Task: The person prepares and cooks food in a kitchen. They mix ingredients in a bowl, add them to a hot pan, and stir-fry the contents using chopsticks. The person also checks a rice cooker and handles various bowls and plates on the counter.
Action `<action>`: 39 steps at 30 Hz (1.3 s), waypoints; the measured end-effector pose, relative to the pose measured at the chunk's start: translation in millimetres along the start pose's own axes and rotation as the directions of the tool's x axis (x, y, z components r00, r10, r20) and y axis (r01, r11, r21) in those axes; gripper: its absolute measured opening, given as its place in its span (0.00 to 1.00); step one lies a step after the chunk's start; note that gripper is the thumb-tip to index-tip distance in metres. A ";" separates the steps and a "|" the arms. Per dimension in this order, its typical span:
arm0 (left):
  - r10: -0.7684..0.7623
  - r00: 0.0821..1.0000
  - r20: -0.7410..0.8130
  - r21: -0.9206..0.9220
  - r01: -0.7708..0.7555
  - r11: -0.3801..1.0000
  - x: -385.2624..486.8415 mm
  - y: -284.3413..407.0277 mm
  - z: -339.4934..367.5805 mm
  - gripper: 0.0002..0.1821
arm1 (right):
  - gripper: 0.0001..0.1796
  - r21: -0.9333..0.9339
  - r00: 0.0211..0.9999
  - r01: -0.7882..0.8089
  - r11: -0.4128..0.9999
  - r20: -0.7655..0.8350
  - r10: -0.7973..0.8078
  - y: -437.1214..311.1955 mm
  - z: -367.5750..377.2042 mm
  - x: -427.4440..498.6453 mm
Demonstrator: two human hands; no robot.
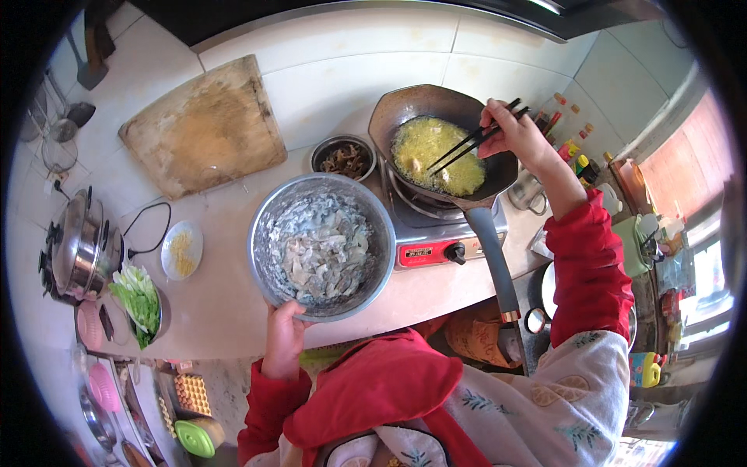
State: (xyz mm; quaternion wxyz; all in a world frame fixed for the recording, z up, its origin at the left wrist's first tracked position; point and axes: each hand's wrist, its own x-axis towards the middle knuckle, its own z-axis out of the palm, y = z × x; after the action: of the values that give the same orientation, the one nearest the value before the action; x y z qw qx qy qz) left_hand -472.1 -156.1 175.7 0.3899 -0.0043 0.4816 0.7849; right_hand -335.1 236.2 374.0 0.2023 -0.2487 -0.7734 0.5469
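Note:
My right hand grips a pair of black chopsticks, their tips at the bubbling yellow oil inside a dark wok. A few pale pieces float near the tips. The wok rests on a portable gas stove, its grey handle pointing towards me. With my left hand I hold the near rim of a large metal bowl, thumb over the edge. Inside lie coated greyish pieces of raw food, likely fish. Behind it sits a small metal bowl of brown dried food.
A wooden cutting board leans on the tiled wall. At left are a steamer pot, leafy greens and a white plate of chopped yellowish bits. Sauce bottles and a metal cup stand right of the wok.

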 end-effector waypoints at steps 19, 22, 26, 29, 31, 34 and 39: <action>0.152 0.988 0.015 0.105 -0.153 0.983 -17.0 13.8 33.4 0.39 | 0.22 0.335 0.975 -0.071 0.940 0.220 -0.005 14.6 120.8 -28.4; 0.111 0.994 0.013 0.094 -0.112 0.989 -15.5 10.9 27.8 0.39 | 0.22 0.504 0.990 -0.060 0.862 0.140 -0.013 26.1 117.2 -28.3; 0.112 0.993 0.042 0.090 -0.115 0.989 -14.4 15.1 28.3 0.42 | 0.20 0.527 0.997 -0.024 0.850 0.076 -0.019 13.2 116.0 -25.1; 0.083 0.994 0.068 0.069 -0.087 0.994 -12.9 15.8 27.0 0.46 | 0.21 0.541 0.996 0.036 0.840 0.051 -0.075 11.0 107.1 -19.0; 0.050 0.997 0.065 0.076 -0.055 0.996 -13.0 17.5 28.3 0.45 | 0.20 0.549 0.996 0.067 0.833 0.017 -0.091 7.4 102.6 -18.5; 0.066 0.996 0.064 0.064 -0.070 0.995 -10.4 14.8 28.8 0.46 | 0.19 0.551 0.993 0.102 0.828 -0.014 -0.113 0.2 90.7 -18.5; -0.006 0.998 0.070 0.062 0.002 0.998 2.0 1.6 11.9 0.44 | 0.19 0.516 0.955 0.287 0.807 -0.090 -0.282 -19.3 46.6 -19.2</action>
State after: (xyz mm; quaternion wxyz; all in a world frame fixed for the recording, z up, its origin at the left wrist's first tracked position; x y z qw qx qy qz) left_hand -470.1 -146.2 182.5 0.4080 0.0343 0.4918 0.7684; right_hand -350.3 184.6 376.6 0.3453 -0.0683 -0.6227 0.6988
